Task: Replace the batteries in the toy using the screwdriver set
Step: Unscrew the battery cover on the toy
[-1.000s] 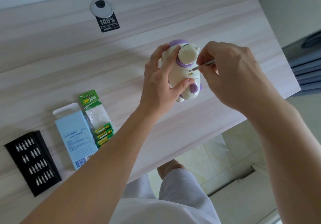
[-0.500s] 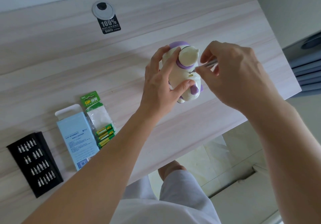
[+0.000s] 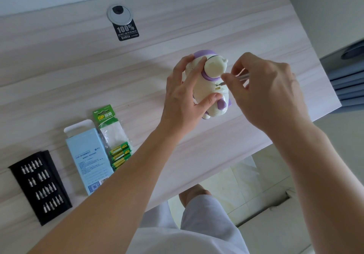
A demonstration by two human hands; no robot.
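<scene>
Four rows of bits fill the black tray nearest me, beside a blue box and battery pack. Farther out over the surface, my left fingers grip the toy. My right fingers pinch the screwdriver, its tip against the toy.

view: head, one wide-angle camera | from: above the worktop, at the person's head | faces: forward and steeply down | nearness: close, left hand and right hand near mid-frame | lower frame: worktop's near edge, lap, floor
</scene>
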